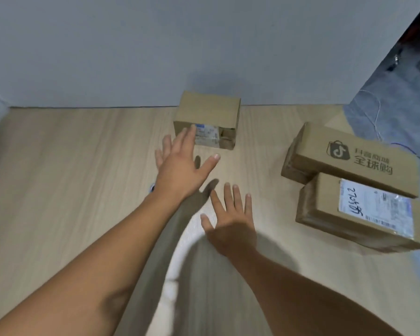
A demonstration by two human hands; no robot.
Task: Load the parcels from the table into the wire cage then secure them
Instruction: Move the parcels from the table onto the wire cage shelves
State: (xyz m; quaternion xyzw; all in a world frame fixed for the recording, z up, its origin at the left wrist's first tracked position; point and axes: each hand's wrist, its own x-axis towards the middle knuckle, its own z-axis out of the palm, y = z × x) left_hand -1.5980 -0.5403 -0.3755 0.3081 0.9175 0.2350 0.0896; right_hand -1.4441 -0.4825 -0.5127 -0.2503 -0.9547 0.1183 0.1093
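— What's in front of you?

— A broad table (pixel 70 154) of pale wood-grain laminate, smooth and matte, running back to a plain grey wall (pixel 131 44). All three parcels sit on it, each of plain brown corrugated card.

— Shapes?

— At the right there's a long carton (pixel 349 163) with a dark shopping-bag logo and characters printed on top. Right against its near side is a labelled carton (pixel 325 204), flat, with a glossy white shipping label and handwritten digits. The small carton (pixel 207 110), nearly a cube, stands at the back by the wall with a label on its front face.

— And your hands?

— Both are bare, fingers straight and spread, holding nothing. My left hand (pixel 182 170) reaches to the small carton, but I cannot tell whether the fingertips touch its front. My right hand (pixel 233 226) is palm down over the table, nearer me.

— Anything unclear?

— The floor (pixel 410 98) at the right is a bluish smear. The labelled carton's outer corner blurs at the edge. A dark round thing (pixel 152 187) peeks from behind my left wrist, mostly hidden. The small label's print is unreadable.
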